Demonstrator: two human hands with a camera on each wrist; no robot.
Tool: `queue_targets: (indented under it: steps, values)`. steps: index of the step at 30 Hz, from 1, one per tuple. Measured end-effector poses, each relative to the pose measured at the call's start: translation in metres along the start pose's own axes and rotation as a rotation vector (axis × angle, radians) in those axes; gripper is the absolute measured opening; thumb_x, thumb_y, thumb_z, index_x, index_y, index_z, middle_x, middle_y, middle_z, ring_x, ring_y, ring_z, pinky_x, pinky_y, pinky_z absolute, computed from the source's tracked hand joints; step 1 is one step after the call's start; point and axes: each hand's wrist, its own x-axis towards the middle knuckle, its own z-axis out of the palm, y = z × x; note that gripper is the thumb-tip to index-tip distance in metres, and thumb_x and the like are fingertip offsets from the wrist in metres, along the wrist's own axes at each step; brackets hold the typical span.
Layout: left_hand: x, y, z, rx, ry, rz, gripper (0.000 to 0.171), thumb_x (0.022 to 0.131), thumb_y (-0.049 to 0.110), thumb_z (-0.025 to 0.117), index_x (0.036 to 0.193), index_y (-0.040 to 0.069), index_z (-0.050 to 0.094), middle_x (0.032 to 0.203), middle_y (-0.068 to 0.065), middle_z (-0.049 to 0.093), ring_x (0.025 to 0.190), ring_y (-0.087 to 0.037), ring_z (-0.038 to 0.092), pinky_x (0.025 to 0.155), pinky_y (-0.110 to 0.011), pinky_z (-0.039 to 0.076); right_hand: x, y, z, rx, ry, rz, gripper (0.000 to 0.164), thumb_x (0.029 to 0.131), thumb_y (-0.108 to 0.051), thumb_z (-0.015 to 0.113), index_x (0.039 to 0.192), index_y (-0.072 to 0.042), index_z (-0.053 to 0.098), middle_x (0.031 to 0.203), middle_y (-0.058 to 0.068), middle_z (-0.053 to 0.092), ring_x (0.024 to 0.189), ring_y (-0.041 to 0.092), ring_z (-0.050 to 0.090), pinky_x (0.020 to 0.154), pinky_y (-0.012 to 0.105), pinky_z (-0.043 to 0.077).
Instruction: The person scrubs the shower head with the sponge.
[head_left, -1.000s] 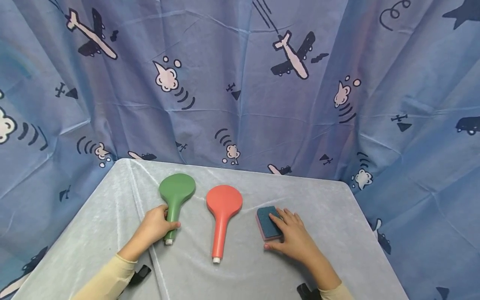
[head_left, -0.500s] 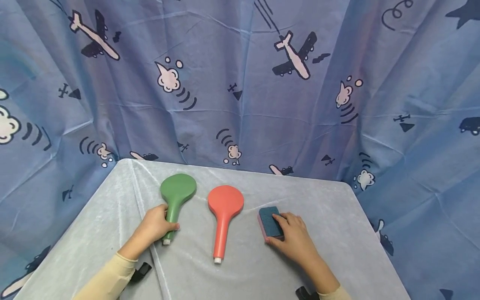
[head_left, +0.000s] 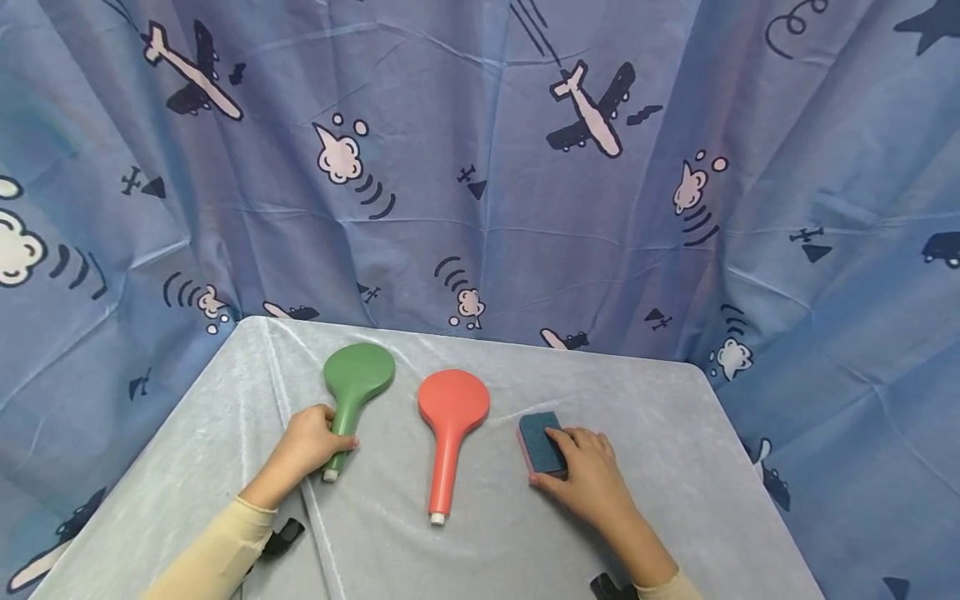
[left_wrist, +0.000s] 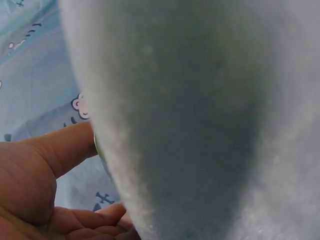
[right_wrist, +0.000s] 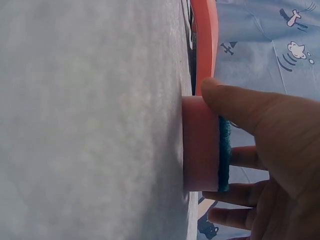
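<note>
My left hand [head_left: 307,442] grips the handle of a green paddle-shaped thing [head_left: 360,371] with a round flat head and a white tip. In the left wrist view a blurred grey surface hides most of it, and the thumb [left_wrist: 65,150] shows at the left. At the right, my right hand [head_left: 596,475] holds a scouring sponge [head_left: 542,442], dark green on top and pink below. The thumb lies on one side and the fingers reach around the other. In the right wrist view the sponge [right_wrist: 201,145] sits against the tablecloth.
A red paddle-shaped thing [head_left: 453,404] of the same form lies between the hands, its white tip towards me. A pale grey cloth covers the table [head_left: 510,550]. Behind it hangs a blue curtain [head_left: 420,100] printed with airplanes.
My right hand has closed in on the sponge, its fingers drawing together from a wider spread. My left hand and the green paddle-shaped thing have shifted slightly away from me.
</note>
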Motion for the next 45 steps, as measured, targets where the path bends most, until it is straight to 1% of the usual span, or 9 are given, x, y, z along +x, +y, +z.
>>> queue_targets:
  steps: [6, 10, 13, 19, 24, 29, 35, 41, 45]
  values:
    - [-0.001, -0.003, -0.006, -0.003, -0.005, 0.004, 0.039, 0.078, 0.013, 0.082, 0.105, -0.009, 0.065, 0.082, -0.011, 0.066, 0.071, -0.022, 0.059, 0.065, -0.035, 0.051, 0.003, -0.001, -0.003, 0.056, -0.007, 0.046, 0.080, 0.077, -0.054, 0.086, 0.138, -0.009, 0.062, 0.130, 0.015, 0.065, 0.125, 0.036, 0.057, 0.110, 0.059, 0.039]
    - [-0.001, -0.005, -0.010, 0.013, -0.016, 0.002, 0.039, 0.081, 0.008, 0.077, 0.111, -0.012, 0.062, 0.088, -0.015, 0.066, 0.076, -0.025, 0.060, 0.069, -0.039, 0.053, 0.003, -0.002, -0.006, 0.089, -0.012, 0.081, 0.076, 0.078, -0.052, 0.085, 0.138, -0.010, 0.063, 0.129, 0.015, 0.066, 0.124, 0.037, 0.058, 0.108, 0.059, 0.041]
    - [0.000, -0.006, -0.012, 0.022, -0.020, 0.000, 0.043, 0.082, 0.005, 0.075, 0.118, -0.014, 0.060, 0.093, -0.018, 0.066, 0.079, -0.027, 0.060, 0.072, -0.043, 0.053, 0.003, -0.002, -0.006, 0.098, -0.007, 0.085, 0.074, 0.079, -0.048, 0.085, 0.139, -0.010, 0.062, 0.129, 0.015, 0.065, 0.123, 0.037, 0.058, 0.106, 0.059, 0.042]
    - [0.004, -0.008, -0.014, 0.011, 0.021, 0.016, 0.051, 0.085, 0.001, 0.069, 0.131, -0.016, 0.055, 0.112, -0.030, 0.066, 0.090, -0.035, 0.061, 0.085, -0.054, 0.052, 0.005, 0.002, -0.007, 0.119, 0.041, 0.074, 0.074, 0.080, -0.043, 0.085, 0.141, -0.009, 0.060, 0.133, 0.016, 0.063, 0.126, 0.038, 0.056, 0.106, 0.060, 0.042]
    - [0.006, -0.008, -0.014, -0.015, 0.062, 0.038, 0.049, 0.086, -0.001, 0.065, 0.132, -0.015, 0.055, 0.117, -0.034, 0.064, 0.096, -0.039, 0.062, 0.089, -0.056, 0.050, 0.006, 0.005, -0.008, 0.141, 0.066, 0.052, 0.076, 0.080, -0.044, 0.085, 0.143, -0.009, 0.059, 0.136, 0.017, 0.062, 0.128, 0.040, 0.055, 0.107, 0.061, 0.041]
    - [0.006, -0.005, -0.016, -0.047, 0.076, 0.046, 0.049, 0.089, 0.000, 0.065, 0.134, -0.014, 0.052, 0.121, -0.035, 0.062, 0.101, -0.041, 0.060, 0.090, -0.057, 0.048, 0.005, 0.006, -0.013, 0.180, 0.099, 0.040, 0.078, 0.080, -0.043, 0.086, 0.144, -0.009, 0.057, 0.138, 0.018, 0.060, 0.130, 0.041, 0.053, 0.109, 0.062, 0.039]
    - [0.004, 0.002, -0.021, -0.067, 0.098, 0.088, 0.046, 0.092, 0.003, 0.065, 0.134, -0.014, 0.053, 0.117, -0.032, 0.063, 0.100, -0.040, 0.060, 0.091, -0.057, 0.047, 0.003, 0.007, -0.019, 0.237, 0.160, 0.019, 0.077, 0.081, -0.038, 0.086, 0.146, -0.010, 0.055, 0.143, 0.020, 0.055, 0.132, 0.042, 0.049, 0.109, 0.062, 0.036]
    - [-0.001, 0.012, -0.025, -0.104, 0.120, 0.132, 0.043, 0.096, 0.004, 0.063, 0.133, -0.015, 0.052, 0.114, -0.029, 0.063, 0.099, -0.039, 0.060, 0.090, -0.055, 0.048, 0.002, 0.008, -0.021, 0.274, 0.195, 0.024, 0.076, 0.082, -0.027, 0.082, 0.150, -0.012, 0.051, 0.149, 0.017, 0.050, 0.137, 0.040, 0.043, 0.105, 0.063, 0.040]
    - [-0.008, 0.024, -0.027, -0.125, 0.139, 0.139, 0.043, 0.100, 0.006, 0.059, 0.134, -0.017, 0.048, 0.115, -0.032, 0.059, 0.102, -0.040, 0.056, 0.093, -0.056, 0.045, 0.002, 0.007, -0.024, 0.313, 0.249, -0.012, 0.077, 0.081, -0.024, 0.083, 0.150, -0.014, 0.051, 0.150, 0.017, 0.049, 0.137, 0.040, 0.043, 0.104, 0.064, 0.041]
